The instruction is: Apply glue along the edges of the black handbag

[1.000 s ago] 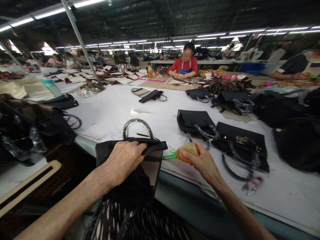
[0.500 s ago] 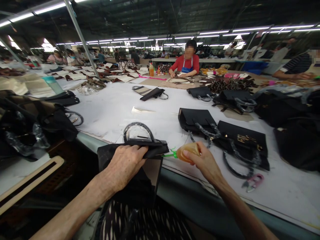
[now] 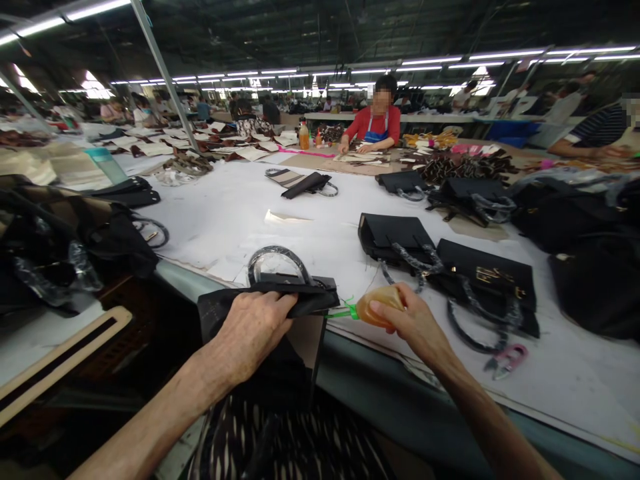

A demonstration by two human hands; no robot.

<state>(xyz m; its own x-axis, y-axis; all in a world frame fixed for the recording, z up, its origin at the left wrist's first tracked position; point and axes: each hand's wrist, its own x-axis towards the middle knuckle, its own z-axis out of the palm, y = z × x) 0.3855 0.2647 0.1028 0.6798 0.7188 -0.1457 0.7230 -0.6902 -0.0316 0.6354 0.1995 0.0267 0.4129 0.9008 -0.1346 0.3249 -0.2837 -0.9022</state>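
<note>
At the table's near edge, my left hand (image 3: 263, 323) grips the top of a black handbag (image 3: 315, 300), fingers folded over its edge. A plastic-wrapped loop handle (image 3: 280, 252) stands up behind that hand, and the bag's lower part hangs below the edge. My right hand (image 3: 413, 323) is closed round a squeeze bottle (image 3: 377, 308) of amber liquid, tipped sideways. Its thin green nozzle (image 3: 345, 312) points left at the bag's right end; whether the tip touches cannot be made out.
To the right lie black handbags (image 3: 485, 280) with wrapped handles and pink thread snips (image 3: 507, 361). More black bags (image 3: 75, 240) are piled at left, near a beige slotted frame (image 3: 113, 320). Across the white table (image 3: 220, 213) sits a person in red (image 3: 387, 123) among cut pieces.
The view has shifted slightly. Both hands keep nearly the same pose, with the bottle and its nozzle still beside the bag's right end.
</note>
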